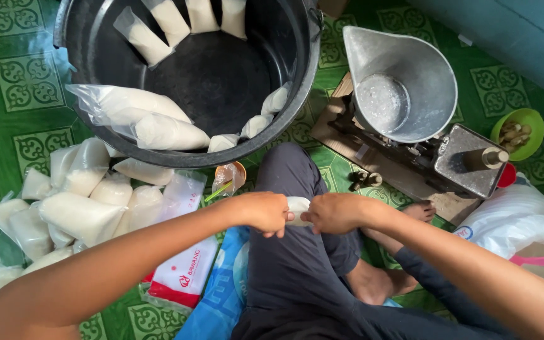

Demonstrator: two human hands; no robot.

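Gripping a small white filled bag (298,210) over your lap, you pinch it from both sides: left hand (263,213) and right hand (335,213) closed on its ends. The black tub (221,82) sits ahead, filled bags (77,201) piled left.

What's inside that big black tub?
The black tub holds clear plastic bags of white grains, leaning around its wall and over the near rim. The middle of its floor is bare. The far edge is out of frame, so any bags there are unseen.
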